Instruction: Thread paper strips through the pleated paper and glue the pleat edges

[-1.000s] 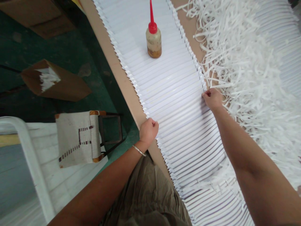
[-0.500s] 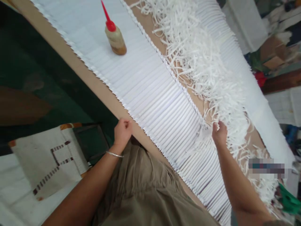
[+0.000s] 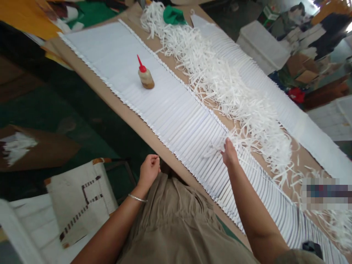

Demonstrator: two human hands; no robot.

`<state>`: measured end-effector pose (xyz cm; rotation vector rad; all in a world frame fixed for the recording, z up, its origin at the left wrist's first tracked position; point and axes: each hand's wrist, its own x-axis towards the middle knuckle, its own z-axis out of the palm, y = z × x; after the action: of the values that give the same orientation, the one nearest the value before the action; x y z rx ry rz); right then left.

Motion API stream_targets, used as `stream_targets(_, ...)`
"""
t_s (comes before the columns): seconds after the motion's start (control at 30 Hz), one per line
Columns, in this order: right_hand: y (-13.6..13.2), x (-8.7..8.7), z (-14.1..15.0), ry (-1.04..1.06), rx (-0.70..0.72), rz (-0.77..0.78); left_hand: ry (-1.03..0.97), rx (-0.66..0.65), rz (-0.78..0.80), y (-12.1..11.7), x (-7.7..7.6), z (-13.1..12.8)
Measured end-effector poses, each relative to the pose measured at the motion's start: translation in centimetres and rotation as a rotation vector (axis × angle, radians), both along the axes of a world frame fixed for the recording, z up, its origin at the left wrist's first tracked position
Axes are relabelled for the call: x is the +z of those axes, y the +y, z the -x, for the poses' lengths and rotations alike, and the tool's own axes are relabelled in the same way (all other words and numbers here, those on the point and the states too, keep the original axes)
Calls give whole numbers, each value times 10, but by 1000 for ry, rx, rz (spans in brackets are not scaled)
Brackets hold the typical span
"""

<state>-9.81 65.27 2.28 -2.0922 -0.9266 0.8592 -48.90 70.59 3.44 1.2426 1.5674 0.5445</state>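
My right hand (image 3: 230, 153) is closed over the far edge of a long row of overlapping white sheets (image 3: 178, 121), its fingertips pinched on thin white strips. A few loose strips (image 3: 212, 148) lie across the sheets beside those fingers. Close to the table's near edge, my left hand (image 3: 150, 169) hovers with fingers curled together; whatever it may hold is too small to make out. A squeeze bottle (image 3: 146, 78) with a red nozzle and brownish liquid stands upright on the sheets, farther up the row.
A long heap of white strips (image 3: 228, 80) runs along the brown tabletop (image 3: 129, 117), with a second row of white sheets (image 3: 291, 124) beyond it. Green cloth (image 3: 174, 15) lies at its far end. A stool (image 3: 82, 201) and an open carton (image 3: 38, 150) stand at left.
My right hand has moved left from the strip heap onto the row's edge. My left hand has shifted slightly away from the table edge. The view has swung, showing more of the far table end.
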Motion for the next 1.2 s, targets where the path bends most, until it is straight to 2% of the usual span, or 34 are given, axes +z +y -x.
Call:
stream_targets(0.07, 24, 15, 5, 117, -96, 15, 2, 20, -16, -3, 5, 11)
stream_targets(0.13, 36, 32, 3, 172, -90, 29, 14, 51, -32, -8, 7, 24)
stream_targets(0.17, 39, 40, -1, 133, -48, 39, 21, 71, -35, -11, 8, 32)
stream_targets(0.23, 38, 54, -8, -85, 63, 81, 29, 115, -24, -18, 7, 44)
stream_targets(0.3, 34, 62, -11, -383, 208, 119, 37, 146, 0, -25, 5, 52)
stream_targets(0.37, 32, 63, -5, -581, 433, 108, 34, 158, 24, -30, 4, 55)
stream_targets(0.47, 34, 53, 17, -693, 848, 66, 1, 149, 40, -32, 2, 48)
stream_targets(0.53, 38, 45, 31, -783, 989, 103, -27, 123, 44, -30, 2, 39)
stream_targets(0.63, 45, 40, 40, -888, 980, 173, -55, 25, 36, -22, 5, 21)
stream_targets(0.7, 48, 43, 42, -872, 965, 161, -44, -88, -35, -15, 11, 4)
stream_targets(0.87, 51, 60, 62, -665, 1003, 44, 67, -436, -459, 5, 40, -61)
stream_targets(0.93, 52, 67, 74, -520, 1004, 14, 98, -572, -510, 12, 50, -86)
stream_targets(0.97, 53, 70, 78, -431, 998, 7, 108, -616, -484, 15, 52, -95)
stream_targets(1.07, 60, 75, 78, -200, 956, 33, 75, -598, -296, 22, 44, -102)
stream_targets(1.2, 78, 69, 50, -88, 902, 96, -61, -412, -107, 27, 11, -72)
